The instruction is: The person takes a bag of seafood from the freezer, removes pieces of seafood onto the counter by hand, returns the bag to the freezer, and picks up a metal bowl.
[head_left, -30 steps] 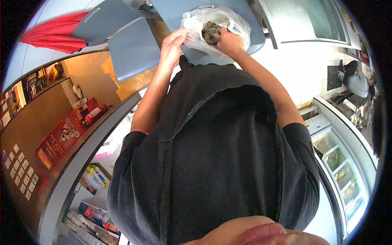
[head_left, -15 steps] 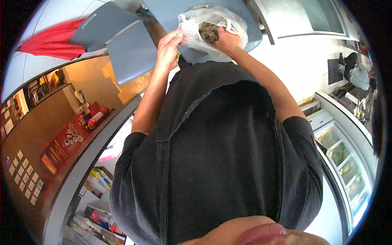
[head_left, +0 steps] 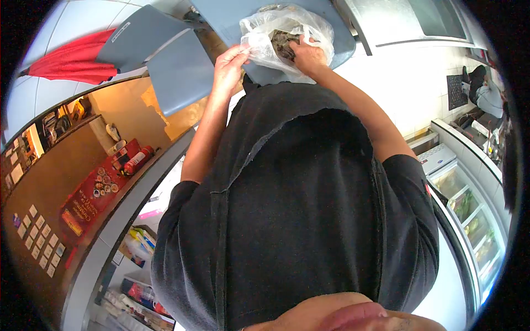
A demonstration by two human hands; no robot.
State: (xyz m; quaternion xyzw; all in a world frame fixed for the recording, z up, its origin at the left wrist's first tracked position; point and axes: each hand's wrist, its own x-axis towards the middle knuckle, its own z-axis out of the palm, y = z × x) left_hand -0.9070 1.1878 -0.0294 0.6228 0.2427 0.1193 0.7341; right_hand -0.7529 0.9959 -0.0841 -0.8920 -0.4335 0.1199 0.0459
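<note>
A clear plastic bag [head_left: 265, 58] lies on a blue-grey chair seat [head_left: 218, 12] at the top centre, its mouth open. Inside it is a dark, crumpled grey-brown mass [head_left: 284, 44] that I cannot identify. The bag's left edge is pinched between the fingers of my left hand [head_left: 231, 62]. My right hand [head_left: 309, 55] is in the bag's opening, with its fingers closed at the right side of the dark mass; the fingertips are partly hidden.
Another blue-grey chair [head_left: 181, 71] stands at the left, near a red cloth [head_left: 74, 58]. A metal unit [head_left: 381, 22] is at the upper right. Below it are a glass-topped fridge [head_left: 469, 209] and another person [head_left: 488, 96] further off.
My right hand has shifted slightly within the bag's opening against the dark mass. My left hand keeps its pinch on the bag's edge. The whole view has shifted a little.
</note>
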